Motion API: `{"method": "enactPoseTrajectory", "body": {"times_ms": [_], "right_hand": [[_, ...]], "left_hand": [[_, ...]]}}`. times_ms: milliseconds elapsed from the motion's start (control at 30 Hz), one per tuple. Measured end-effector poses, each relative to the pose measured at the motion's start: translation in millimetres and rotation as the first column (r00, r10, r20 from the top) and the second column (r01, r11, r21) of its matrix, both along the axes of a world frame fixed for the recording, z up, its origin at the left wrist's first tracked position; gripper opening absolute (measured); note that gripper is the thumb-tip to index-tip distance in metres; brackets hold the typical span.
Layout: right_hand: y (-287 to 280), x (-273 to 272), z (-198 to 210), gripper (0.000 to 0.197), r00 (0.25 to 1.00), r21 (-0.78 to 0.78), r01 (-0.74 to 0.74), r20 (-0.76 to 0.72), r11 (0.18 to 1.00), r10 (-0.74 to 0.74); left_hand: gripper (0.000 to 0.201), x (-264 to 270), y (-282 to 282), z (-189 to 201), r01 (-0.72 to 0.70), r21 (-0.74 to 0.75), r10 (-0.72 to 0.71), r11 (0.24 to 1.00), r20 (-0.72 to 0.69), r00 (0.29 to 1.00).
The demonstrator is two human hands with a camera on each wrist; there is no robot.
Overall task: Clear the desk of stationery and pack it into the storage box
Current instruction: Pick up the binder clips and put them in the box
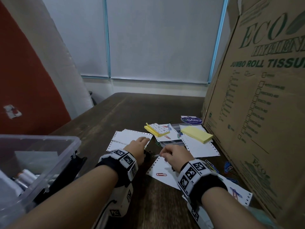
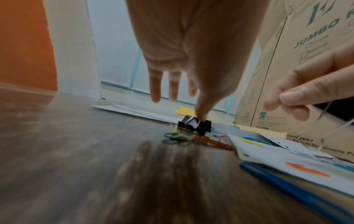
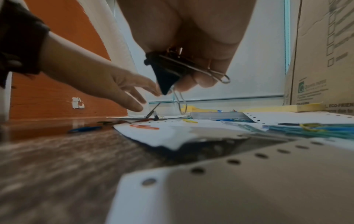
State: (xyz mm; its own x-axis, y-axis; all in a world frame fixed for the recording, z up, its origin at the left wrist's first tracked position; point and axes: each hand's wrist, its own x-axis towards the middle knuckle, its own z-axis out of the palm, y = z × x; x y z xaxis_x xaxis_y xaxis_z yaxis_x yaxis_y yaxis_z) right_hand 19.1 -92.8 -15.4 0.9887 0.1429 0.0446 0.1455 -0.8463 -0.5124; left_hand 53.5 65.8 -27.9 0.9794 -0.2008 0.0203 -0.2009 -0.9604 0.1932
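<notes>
Two black binder clips (image 2: 193,125) lie on the dark wooden desk (image 1: 115,113), beside green paper clips (image 2: 176,138). My left hand (image 1: 145,142) reaches over them with straight fingers, and one fingertip (image 2: 201,116) touches the clips. My right hand (image 1: 166,154) hovers just right of it, fingers curled round another black binder clip (image 3: 166,71) whose wire handles stick out. The clear plastic storage box (image 1: 66,146) stands at the near left with several items inside.
White perforated sheets (image 1: 130,138), two yellow sticky-note pads (image 1: 196,133), a red paper clip (image 1: 161,174) and blue clips (image 1: 227,167) are scattered about. A blue pen (image 2: 287,186) lies near. A tall cardboard box (image 1: 255,96) walls off the right side.
</notes>
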Motion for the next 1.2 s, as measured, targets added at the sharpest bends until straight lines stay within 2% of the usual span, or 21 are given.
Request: {"method": "enactPoseTrajectory", "body": {"times_ms": [67, 167, 233, 300, 367, 433, 500, 533, 600, 667, 700, 767, 800, 867, 900, 933, 967, 1000, 1067, 1133, 1200], "right_hand": [[-1, 0, 0, 0.02, 1.0, -0.004, -0.003, 0.005, 1.0, 0.003], [-1, -2, 1, 0.019, 1.0, 0.012, -0.006, 0.009, 1.0, 0.006], [-1, -2, 2, 0.033, 0.999, 0.029, -0.031, -0.008, 0.999, 0.031], [0, -3, 1, 0.058, 0.997, 0.057, -0.077, -0.023, 0.995, 0.079], [0, -4, 4, 0.066, 0.987, 0.13, -0.15, -0.033, 0.98, 0.156], [-2, -4, 12, 0.046, 0.967, 0.342, -0.238, -0.007, 0.909, 0.256], [-3, -4, 27, 0.023, 0.944, 0.543, -0.28, 0.006, 0.792, 0.33], [-4, -4, 35, 0.018, 0.937, 0.604, -0.276, -0.006, 0.748, 0.35], [-6, -3, 48, 0.008, 0.933, 0.646, -0.241, -0.052, 0.725, 0.356], [-8, -3, 55, 0.012, 0.943, 0.621, -0.194, -0.097, 0.76, 0.32], [-9, -4, 57, 0.013, 0.95, 0.585, -0.166, -0.123, 0.794, 0.289], [-9, -8, 57, 0.018, 0.962, 0.525, -0.102, -0.166, 0.845, 0.219], [-7, -9, 56, 0.02, 0.969, 0.521, -0.056, -0.176, 0.852, 0.172], [-3, -11, 56, 0.021, 0.981, 0.529, 0.03, -0.177, 0.848, 0.075], [-3, -11, 56, 0.019, 0.987, 0.511, 0.055, -0.157, 0.858, 0.03], [-3, -10, 57, 0.017, 0.993, 0.474, 0.059, -0.121, 0.879, -0.001], [-4, -10, 58, 0.022, 0.997, 0.444, 0.042, -0.077, 0.895, -0.009], [-4, -13, 60, 0.029, 0.999, 0.425, 0.024, -0.051, 0.905, -0.002], [-5, -17, 60, 0.029, 0.997, 0.463, -0.026, -0.054, 0.886, 0.057], [-7, -24, 61, 0.022, 0.987, 0.567, -0.081, -0.07, 0.82, 0.146], [-7, -29, 62, 0.023, 0.971, 0.635, -0.123, -0.083, 0.763, 0.226]], "left_hand": [[0.052, 4, -3, 0, 0.041, 0.008, -0.04, 0.999, -0.067, 0.997], [0.033, 1, -7, 3, 0.06, -0.016, -0.06, 0.998, -0.039, 0.997], [0.026, -3, -9, 8, 0.071, -0.061, -0.073, 0.996, -0.028, 0.997], [0.016, -7, -10, 17, 0.044, -0.247, -0.056, 0.968, -0.041, 0.998], [0.005, -8, -8, 32, -0.007, -0.526, -0.065, 0.85, -0.118, 0.991], [0.014, -12, -4, 53, -0.05, -0.745, -0.169, 0.665, -0.215, 0.962], [0.019, -17, -1, 74, -0.075, -0.852, -0.269, 0.518, -0.245, 0.931], [0.019, -20, -1, 83, -0.077, -0.874, -0.28, 0.48, -0.236, 0.931], [0.017, -27, -1, 96, -0.064, -0.89, -0.251, 0.452, -0.195, 0.948], [0.016, -32, -2, 102, -0.024, -0.882, -0.195, 0.47, -0.131, 0.972], [0.014, -34, -3, 104, -0.001, -0.862, -0.151, 0.506, -0.09, 0.984], [0.008, -40, -8, 107, 0.081, -0.764, -0.053, 0.64, 0.061, 0.997], [0.007, -43, -12, 109, 0.147, -0.668, -0.03, 0.73, 0.183, 0.983], [0.016, -56, -21, 112, 0.255, -0.35, -0.099, 0.901, 0.406, 0.908], [0.021, -64, -27, 113, 0.299, -0.192, -0.186, 0.935, 0.453, 0.872], [0.023, -70, -32, 110, 0.341, -0.085, -0.267, 0.936, 0.456, 0.849], [0.023, -75, -35, 108, 0.378, -0.044, -0.321, 0.925, 0.444, 0.837], [0.021, -77, -34, 105, 0.403, -0.059, -0.338, 0.913, 0.442, 0.831], [0.017, -79, -25, 107, 0.405, -0.232, -0.284, 0.884, 0.42, 0.862], [0.011, -76, -14, 111, 0.356, -0.47, -0.178, 0.808, 0.381, 0.907], [0.022, -71, -7, 112, 0.29, -0.578, -0.095, 0.763, 0.343, 0.934]]}}
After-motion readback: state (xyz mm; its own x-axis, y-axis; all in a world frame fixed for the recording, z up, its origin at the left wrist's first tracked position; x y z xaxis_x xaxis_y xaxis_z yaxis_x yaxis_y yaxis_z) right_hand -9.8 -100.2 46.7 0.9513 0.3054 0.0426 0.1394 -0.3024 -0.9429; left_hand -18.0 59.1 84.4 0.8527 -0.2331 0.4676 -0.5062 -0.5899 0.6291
